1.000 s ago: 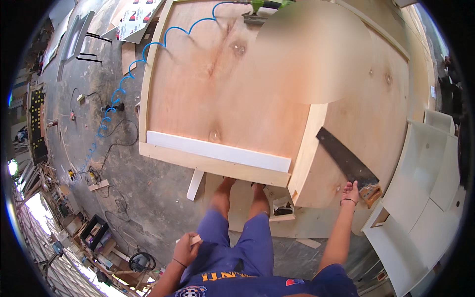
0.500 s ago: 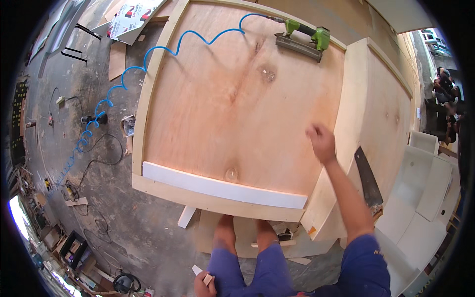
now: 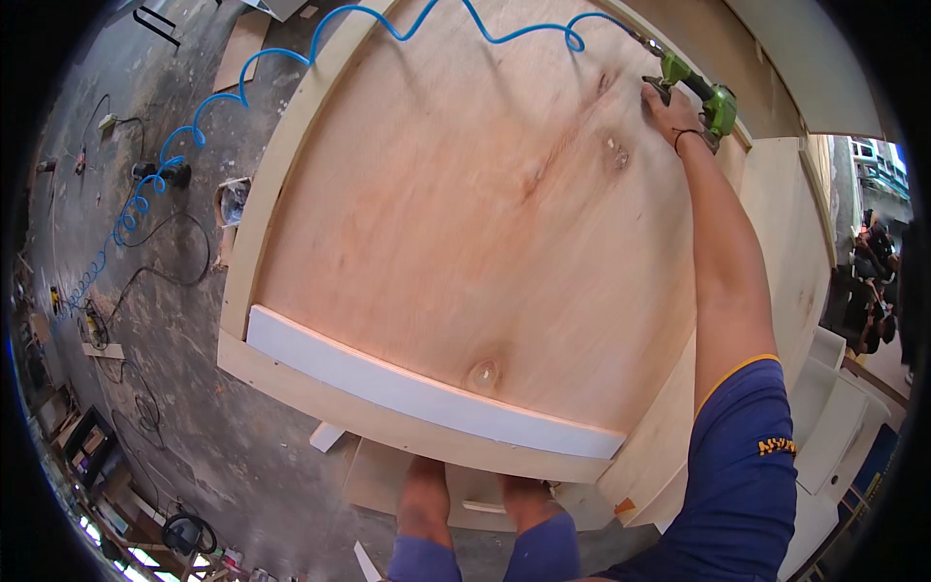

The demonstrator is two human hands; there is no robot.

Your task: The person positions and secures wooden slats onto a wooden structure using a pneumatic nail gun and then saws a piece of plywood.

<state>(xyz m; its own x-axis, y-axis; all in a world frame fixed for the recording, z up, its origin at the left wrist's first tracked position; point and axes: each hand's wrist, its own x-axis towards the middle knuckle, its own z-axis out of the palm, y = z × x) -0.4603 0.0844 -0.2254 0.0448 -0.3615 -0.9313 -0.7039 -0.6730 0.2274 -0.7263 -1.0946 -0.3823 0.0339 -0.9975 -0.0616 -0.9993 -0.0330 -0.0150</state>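
My right arm stretches to the far right of the wooden panel [image 3: 417, 223]. There my right hand [image 3: 672, 112] is closed on a green and black nail gun [image 3: 720, 109], its fingers over the dark lower part. How far they wrap round it is partly hidden. A coiled blue air hose [image 3: 427, 17] runs from the gun leftward across the panel and down to the floor. Along the panel's near edge lies a long white strip [image 3: 427, 383], inside the pale wooden frame [image 3: 262, 376]. My left hand is out of view; a thin white piece [image 3: 366, 561] shows at the bottom edge.
At the right, a raised wooden box section [image 3: 781, 228] adjoins the panel, with white cabinet parts [image 3: 824, 436] beyond. Cables and a wood offcut [image 3: 102, 350] lie on the concrete floor at left. Several people [image 3: 873, 281] are at the far right.
My right hand has moved from above the panel's right side out to the nail gun. My left hand, which held small pieces, has dropped out of view. The whole view has shifted.
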